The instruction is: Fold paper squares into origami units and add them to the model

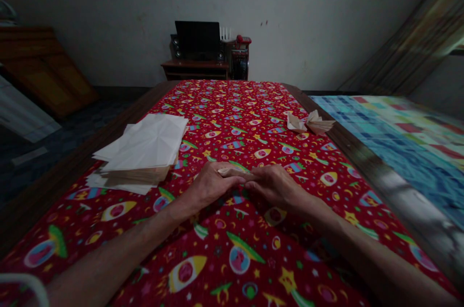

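Between my two hands, low over the red patterned cloth [232,229], is a small piece of folded paper [235,172]. My left hand [213,184] grips its left end, thumb along the near side. On the other end my right hand [273,184] is closed, fingers curled round the paper. Much of the folded paper is hidden by the fingers. To the left of my hands lies a stack of creased paper sheets [148,140], white on top and tan at the edges. Two folded paper pieces [296,123] stand at the right of the cloth.
A wooden table rim [362,167] shows along the right side, with a bed [406,128] beyond it. By the far wall are a dark monitor [197,38] and speakers on a low desk [194,66]. A wooden cabinet [43,65] stands at the left.
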Tool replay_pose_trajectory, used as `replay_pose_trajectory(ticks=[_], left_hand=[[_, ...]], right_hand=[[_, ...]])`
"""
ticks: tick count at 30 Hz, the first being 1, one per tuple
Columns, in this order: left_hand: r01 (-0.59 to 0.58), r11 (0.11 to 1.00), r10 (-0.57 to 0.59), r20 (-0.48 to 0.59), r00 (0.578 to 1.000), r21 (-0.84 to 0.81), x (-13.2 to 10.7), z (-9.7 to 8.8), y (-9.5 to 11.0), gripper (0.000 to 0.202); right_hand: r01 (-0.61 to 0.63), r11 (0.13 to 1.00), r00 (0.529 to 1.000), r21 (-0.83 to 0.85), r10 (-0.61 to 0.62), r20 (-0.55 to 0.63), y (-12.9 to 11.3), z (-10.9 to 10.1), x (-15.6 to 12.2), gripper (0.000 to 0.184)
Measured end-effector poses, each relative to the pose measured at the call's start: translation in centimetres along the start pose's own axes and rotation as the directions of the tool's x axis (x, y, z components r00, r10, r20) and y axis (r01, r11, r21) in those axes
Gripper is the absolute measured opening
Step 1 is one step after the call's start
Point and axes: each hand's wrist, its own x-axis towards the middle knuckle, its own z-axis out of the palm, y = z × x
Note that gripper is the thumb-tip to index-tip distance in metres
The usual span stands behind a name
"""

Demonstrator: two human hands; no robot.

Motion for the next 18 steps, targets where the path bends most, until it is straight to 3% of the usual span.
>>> replay_pose_trajectory(ticks=[7, 18], left_hand=[[-0.008, 0.977, 0.024, -0.075, 0.997, 0.211, 0.5, -1.0, -0.9, 0.03], [0.022, 0.98, -0.001, -0.103, 0.995, 0.196, 0.9, -1.6, -1.5, 0.029]], right_hand=[[-0.112, 0.994, 0.993, 0.018, 0.112, 0.023, 0.4, -0.5, 0.2, 0.024], [-0.113, 0.993, 0.993, -0.017, 0.113, 0.023, 1.1, -1.1, 0.1, 0.031]])
